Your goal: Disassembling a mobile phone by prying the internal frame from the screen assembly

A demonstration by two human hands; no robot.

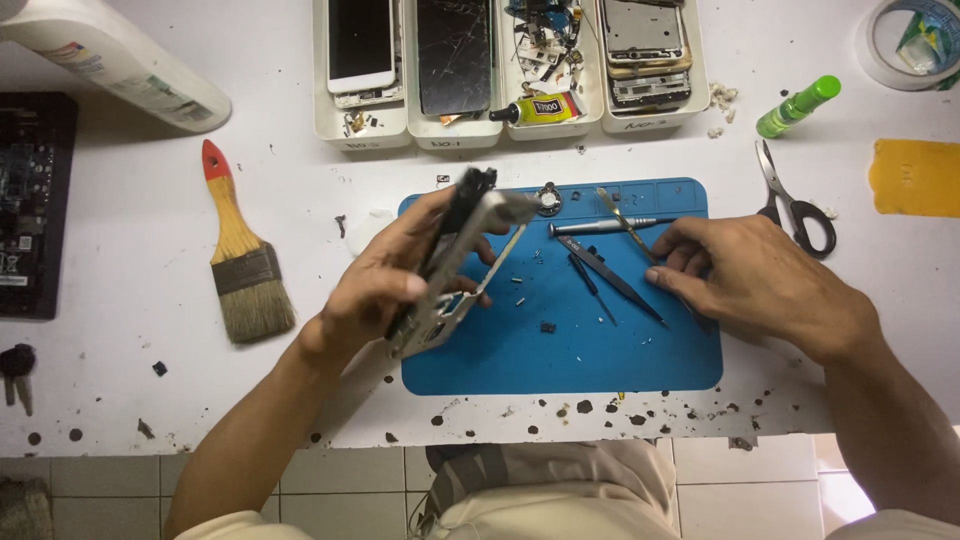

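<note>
My left hand [385, 285] grips an opened phone [455, 262] by its edge, tilted up above the left side of a blue work mat [560, 350]; the silver frame and dark screen part are splayed apart. My right hand [745, 275] rests on the mat's right side, fingertips on or just beside dark tweezers [610, 275]; I cannot tell if it grips them. A grey screwdriver [600, 228] and a thin metal pry tool [622, 217] lie just beyond the fingers. Tiny screws [520, 285] are scattered on the mat.
White trays [505, 125] at the back hold phones, cracked screens and a glue tube [540, 108]. A paintbrush [240, 255] lies left, scissors [795, 205] and a green bottle [797, 105] right, a yellow card [915, 178] far right, a circuit board [30, 200] far left.
</note>
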